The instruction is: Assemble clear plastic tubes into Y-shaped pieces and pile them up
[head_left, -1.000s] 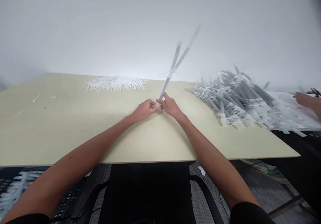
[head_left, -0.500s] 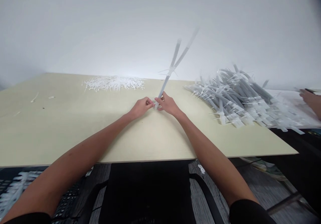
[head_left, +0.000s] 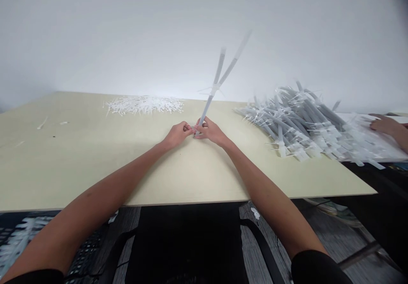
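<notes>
My right hand grips the lower end of a grey ribbed tube assembly, which leans up to the right and splits into two arms above a joint with thin white ties. My left hand is closed in a pinch at the foot of the tube, fingertips touching those of my right hand. What it pinches is too small to make out. Both hands are just above the pale yellow table.
A heap of similar grey tubes lies on the right. White cable ties are piled at the back left. Another person's hand rests at the far right. A black crate stands below the table, lower left.
The tube and my right hand have shifted slightly left, closer to my left hand. The other person's hand has moved left and now lies flatter.
</notes>
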`<state>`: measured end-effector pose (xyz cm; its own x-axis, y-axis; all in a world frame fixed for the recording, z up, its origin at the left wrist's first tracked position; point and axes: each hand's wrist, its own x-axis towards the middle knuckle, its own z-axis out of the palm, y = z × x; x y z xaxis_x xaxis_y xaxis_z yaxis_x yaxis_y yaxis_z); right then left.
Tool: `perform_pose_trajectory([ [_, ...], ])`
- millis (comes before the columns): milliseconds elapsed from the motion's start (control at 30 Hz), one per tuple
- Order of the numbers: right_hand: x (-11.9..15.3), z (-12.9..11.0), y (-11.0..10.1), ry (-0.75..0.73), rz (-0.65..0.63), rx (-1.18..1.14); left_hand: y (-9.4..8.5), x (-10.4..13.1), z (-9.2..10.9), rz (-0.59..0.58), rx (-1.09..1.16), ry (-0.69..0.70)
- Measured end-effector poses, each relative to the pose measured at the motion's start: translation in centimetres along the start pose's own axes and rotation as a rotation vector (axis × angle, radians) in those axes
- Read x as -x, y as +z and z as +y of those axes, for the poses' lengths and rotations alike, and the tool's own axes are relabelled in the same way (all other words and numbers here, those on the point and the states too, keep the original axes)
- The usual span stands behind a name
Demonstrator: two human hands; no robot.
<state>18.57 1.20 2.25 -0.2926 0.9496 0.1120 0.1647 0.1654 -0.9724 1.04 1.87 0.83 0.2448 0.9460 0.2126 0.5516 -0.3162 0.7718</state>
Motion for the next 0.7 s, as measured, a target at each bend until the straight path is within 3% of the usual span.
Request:
perform_pose_trajectory([
  [133, -0.2, 0.4, -0.4, 0.024, -0.072, -0.059, -0.1, -0.1, -0.2, -0.008, -0.008, -0.010],
  [467, -0.3, 0.8, -0.5, 0.014, -0.051, -0.052, -0.6, -0.9, -1.4, -0.157, 0.148, 0.050],
  [700, -0.2, 0.6, -0.6, 0.021, -0.067, -0.042, -0.8, -0.9, -1.4, -0.148, 0.163, 0.024],
])
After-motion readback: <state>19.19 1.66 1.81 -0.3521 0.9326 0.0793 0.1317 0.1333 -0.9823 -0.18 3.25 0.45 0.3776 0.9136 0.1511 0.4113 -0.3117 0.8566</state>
